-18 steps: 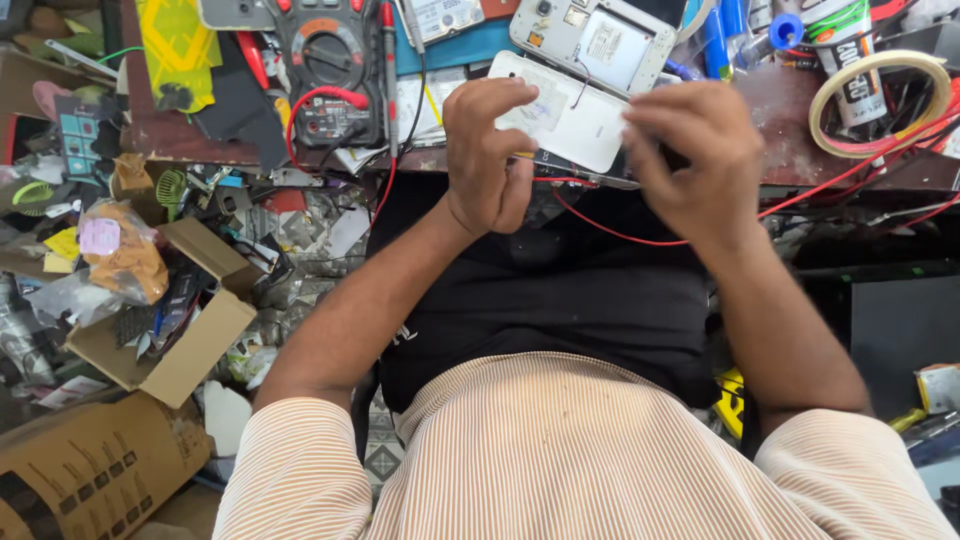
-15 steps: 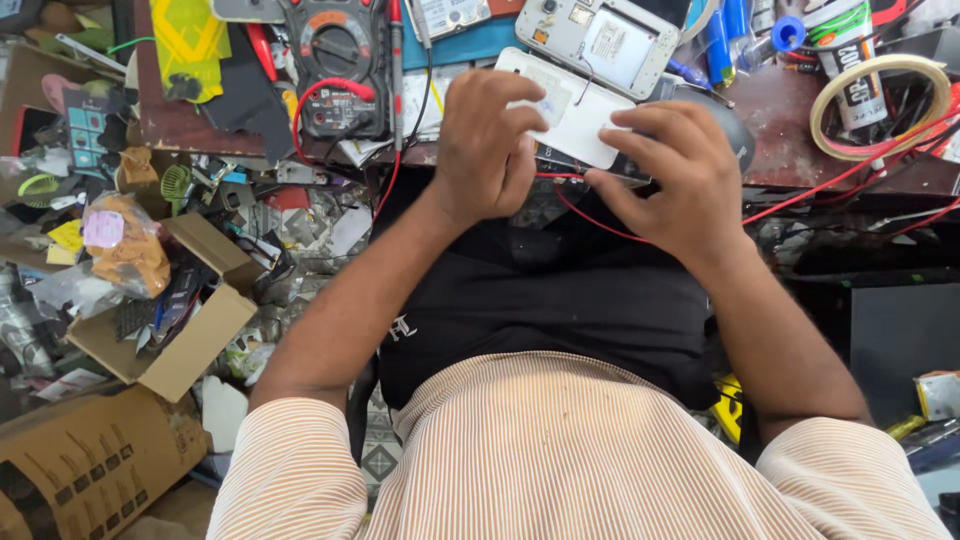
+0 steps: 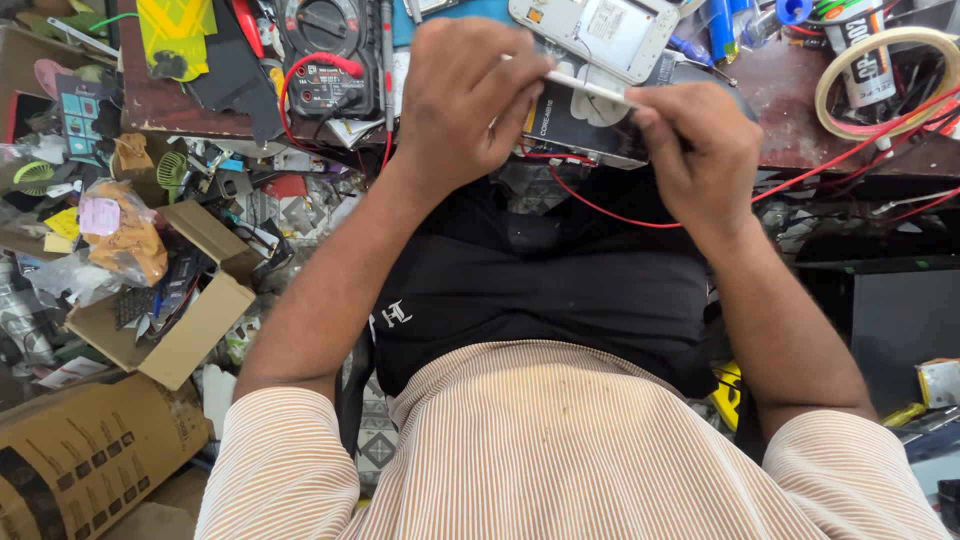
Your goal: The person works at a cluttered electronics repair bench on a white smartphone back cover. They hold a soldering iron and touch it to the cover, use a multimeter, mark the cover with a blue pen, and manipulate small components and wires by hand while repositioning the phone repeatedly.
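I pinch a thin white panel (image 3: pixel 590 90) edge-on between my left hand (image 3: pixel 465 100) and right hand (image 3: pixel 700 150), fingers closed narrow on it — held just above the workbench edge (image 3: pixel 800 150), beside the opened phone (image 3: pixel 610 35), for close inspection.

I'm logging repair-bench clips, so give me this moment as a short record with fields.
left hand: pinches one end of a thin white panel
right hand: pinches the other end
panel: seen edge-on, held above the bench edge
behind hands: opened white phone
bench left: multimeter with red lead
bench right: tape roll
floor left: open cardboard box
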Demonstrator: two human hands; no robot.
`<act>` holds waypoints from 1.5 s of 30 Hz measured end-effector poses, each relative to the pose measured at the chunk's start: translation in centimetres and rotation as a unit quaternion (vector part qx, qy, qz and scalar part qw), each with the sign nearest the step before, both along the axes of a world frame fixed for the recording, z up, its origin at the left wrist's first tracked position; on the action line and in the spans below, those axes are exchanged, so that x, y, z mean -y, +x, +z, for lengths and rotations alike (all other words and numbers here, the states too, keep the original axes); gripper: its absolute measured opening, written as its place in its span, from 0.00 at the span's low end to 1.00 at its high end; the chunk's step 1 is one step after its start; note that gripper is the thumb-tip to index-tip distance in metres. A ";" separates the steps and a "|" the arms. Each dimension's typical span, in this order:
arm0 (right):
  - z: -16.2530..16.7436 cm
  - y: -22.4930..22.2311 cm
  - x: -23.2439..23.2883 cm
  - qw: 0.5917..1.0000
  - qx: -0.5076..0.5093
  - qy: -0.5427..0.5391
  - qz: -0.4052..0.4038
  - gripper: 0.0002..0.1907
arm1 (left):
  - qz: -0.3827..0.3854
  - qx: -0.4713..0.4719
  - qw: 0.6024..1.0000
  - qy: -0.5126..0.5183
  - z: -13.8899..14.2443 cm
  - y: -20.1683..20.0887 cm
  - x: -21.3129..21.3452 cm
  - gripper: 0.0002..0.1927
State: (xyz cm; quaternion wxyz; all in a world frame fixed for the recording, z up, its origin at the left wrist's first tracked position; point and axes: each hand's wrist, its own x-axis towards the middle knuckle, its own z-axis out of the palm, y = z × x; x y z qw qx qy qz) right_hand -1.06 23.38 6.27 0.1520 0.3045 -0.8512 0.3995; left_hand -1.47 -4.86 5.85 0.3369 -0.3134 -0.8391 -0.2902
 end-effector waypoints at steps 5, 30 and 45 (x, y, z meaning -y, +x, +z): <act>-0.9 -0.4 -0.3 0.998 0.036 -0.042 -0.022 0.06 | 0.105 -0.152 0.979 -0.087 -1.1 0.8 -1.0 0.11; -1.0 -0.5 0.3 0.999 -0.036 -0.013 -0.011 0.07 | 0.047 -0.182 0.974 -0.128 -1.0 1.1 -3.4 0.06; 0.1 -1.5 0.0 0.976 -0.199 0.041 0.083 0.13 | 0.030 -0.192 0.973 -0.123 -0.6 1.4 -2.7 0.07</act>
